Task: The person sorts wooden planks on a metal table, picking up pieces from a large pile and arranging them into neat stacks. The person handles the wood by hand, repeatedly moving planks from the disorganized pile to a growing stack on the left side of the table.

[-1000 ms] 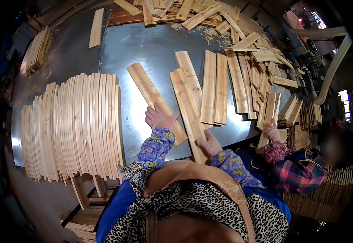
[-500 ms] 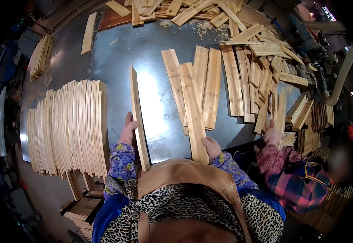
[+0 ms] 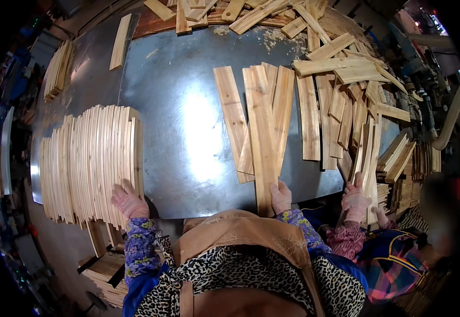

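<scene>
My left hand [image 3: 129, 199] lies with fingers spread over the near right end of a long row of wooden boards [image 3: 90, 161] standing on edge, packed side by side. The rightmost board [image 3: 137, 153] in that row is beside this hand. My right hand [image 3: 280, 197] is closed round the near end of a long knotty board [image 3: 261, 127], thumb along its right edge. That board rests partly over other planks lying askew, among them a left plank [image 3: 231, 113] and a right plank [image 3: 284, 116].
A jumbled heap of boards [image 3: 341, 100] covers the right side of the metal table [image 3: 172, 68]. At the right a co-worker's gloved hands [image 3: 355, 203] hold upright boards. Offcuts [image 3: 193, 13] lie at the far edge; a small board stack [image 3: 58, 71] stands far left.
My left hand has carried a board leftward to the row's right end, and its fingers are now spread there. The board under my right hand has swung more upright, its far end moving away.
</scene>
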The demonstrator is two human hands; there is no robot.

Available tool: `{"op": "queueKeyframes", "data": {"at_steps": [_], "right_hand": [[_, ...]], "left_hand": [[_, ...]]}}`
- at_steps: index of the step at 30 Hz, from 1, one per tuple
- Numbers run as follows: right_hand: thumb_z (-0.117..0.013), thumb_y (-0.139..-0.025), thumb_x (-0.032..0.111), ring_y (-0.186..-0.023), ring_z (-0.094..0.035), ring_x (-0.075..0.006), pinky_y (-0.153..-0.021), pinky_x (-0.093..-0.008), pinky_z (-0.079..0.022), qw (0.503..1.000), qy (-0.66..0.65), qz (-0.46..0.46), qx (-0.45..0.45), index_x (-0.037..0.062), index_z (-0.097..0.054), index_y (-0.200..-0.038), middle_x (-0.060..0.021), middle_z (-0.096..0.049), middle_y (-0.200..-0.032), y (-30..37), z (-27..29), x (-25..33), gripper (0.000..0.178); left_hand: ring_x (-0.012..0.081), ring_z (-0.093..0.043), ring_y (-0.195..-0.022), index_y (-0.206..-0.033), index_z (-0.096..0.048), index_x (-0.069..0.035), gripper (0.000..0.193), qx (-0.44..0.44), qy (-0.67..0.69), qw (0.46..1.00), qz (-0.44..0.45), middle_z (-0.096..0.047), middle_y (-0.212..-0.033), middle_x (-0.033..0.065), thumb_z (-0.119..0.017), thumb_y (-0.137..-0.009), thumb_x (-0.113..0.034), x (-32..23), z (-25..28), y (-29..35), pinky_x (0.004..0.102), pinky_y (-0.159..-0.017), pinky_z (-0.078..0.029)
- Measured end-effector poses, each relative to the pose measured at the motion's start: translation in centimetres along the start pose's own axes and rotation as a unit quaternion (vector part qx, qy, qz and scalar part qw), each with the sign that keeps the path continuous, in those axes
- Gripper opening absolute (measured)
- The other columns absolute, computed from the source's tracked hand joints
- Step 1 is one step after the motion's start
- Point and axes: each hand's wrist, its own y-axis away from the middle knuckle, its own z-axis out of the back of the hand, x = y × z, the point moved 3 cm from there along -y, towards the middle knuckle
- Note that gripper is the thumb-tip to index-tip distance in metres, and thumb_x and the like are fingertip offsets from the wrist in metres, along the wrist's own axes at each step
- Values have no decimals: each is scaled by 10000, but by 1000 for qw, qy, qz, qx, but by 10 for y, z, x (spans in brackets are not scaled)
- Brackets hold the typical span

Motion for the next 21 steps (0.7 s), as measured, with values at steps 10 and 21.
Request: {"op": "queueKeyframes", "data": {"at_steps": [10, 21], "right_hand": [[-620, -1101, 451, -1100, -742, -281, -981, -412, -553, 986, 155, -1, 62, -21, -761, -1220, -195, -797, -1095, -25, -129, 80, 507], [-744, -937, 504, -1316, -604, -472, -1137, -518, -521, 802, 589, 99, 2, 87, -517, -1562, -297, -587, -1451, -193, -254, 197, 785]], "left_hand": [[274, -687, -1199, -1561, -508, 58, 678, 392, 746, 465, -271, -706, -1406, 203, -724, -962, -176, -239, 52, 27, 400, -1086, -520], [237, -698, -1015, -1416, -583, 71, 584, 307, 666, 664, -144, -747, -1148, 132, -710, -916, -202, -48, 46, -63, 365, -923, -587]]}}
